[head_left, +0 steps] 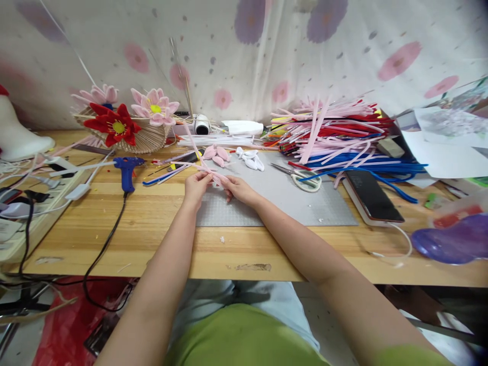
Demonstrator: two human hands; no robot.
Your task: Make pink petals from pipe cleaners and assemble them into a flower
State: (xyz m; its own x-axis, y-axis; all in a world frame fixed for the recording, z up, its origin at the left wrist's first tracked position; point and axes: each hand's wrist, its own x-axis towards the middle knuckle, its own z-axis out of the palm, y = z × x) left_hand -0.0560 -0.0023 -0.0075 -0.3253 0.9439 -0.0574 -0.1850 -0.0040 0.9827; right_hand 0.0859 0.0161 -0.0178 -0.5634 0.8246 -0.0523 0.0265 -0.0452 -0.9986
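Pink pipe cleaners [196,147] rise from between my two hands above the left part of the grey cutting mat [305,208]. My left hand [197,187] pinches them near their lower end. My right hand [238,190] has its fingers closed on the same pink bundle, close beside the left. Just behind the hands lie folded pink petals [216,154] and, to their right, white petals [250,158]. Scissors [305,179] with pale handles rest on the mat to the right.
A blue glue gun [128,173] with a black cable stands at the left, near a power strip [36,218]. Fuzzy flowers [118,126] are behind it. A pile of pipe cleaners [335,127], a phone [371,195] and a purple object [452,239] are at the right.
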